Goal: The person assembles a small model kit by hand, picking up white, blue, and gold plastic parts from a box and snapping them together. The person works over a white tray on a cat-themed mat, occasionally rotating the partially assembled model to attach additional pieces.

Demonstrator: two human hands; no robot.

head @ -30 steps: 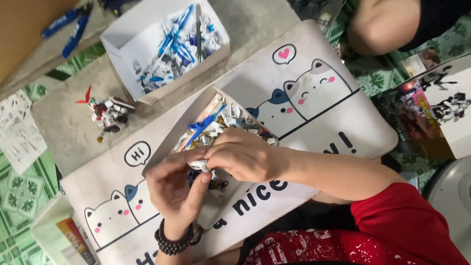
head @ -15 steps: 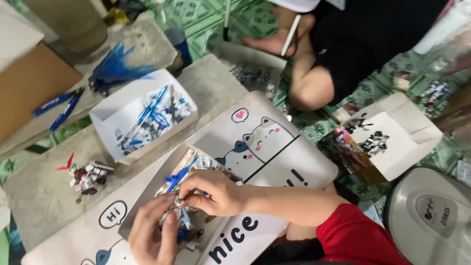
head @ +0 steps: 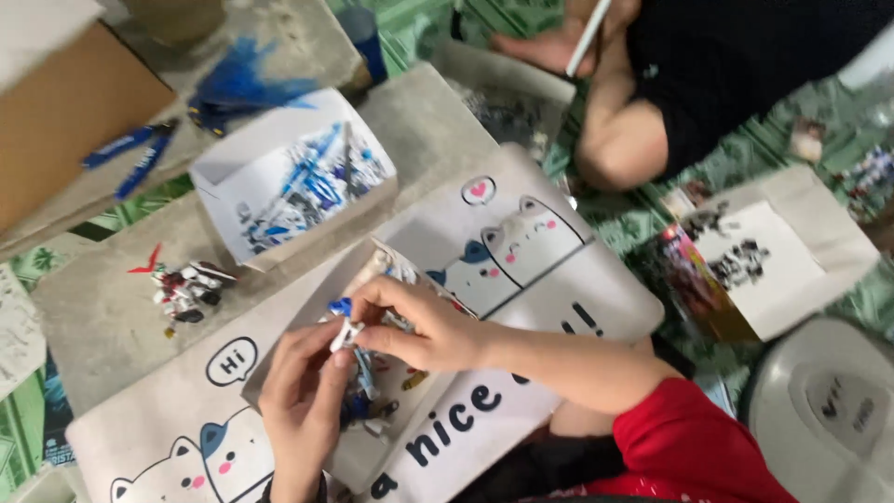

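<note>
My left hand (head: 303,396) and my right hand (head: 424,326) meet over a shallow cardboard tray (head: 307,354) of small model parts. Both pinch one small white and blue model piece (head: 345,326) between their fingertips. The tray lies on a white mat with cartoon cats (head: 521,251). More blue, grey and yellow parts (head: 372,401) lie in the tray under my hands.
A white box of blue and white parts (head: 293,182) stands behind the tray. A small red and white figure (head: 186,289) lies left of it. Another person sits at the top right, beside a model kit box (head: 782,251). A brown carton (head: 65,121) is far left.
The view has drifted, so the scene sits lower and more to the right. My hands stay together over the tray and have lifted the small piece slightly.
</note>
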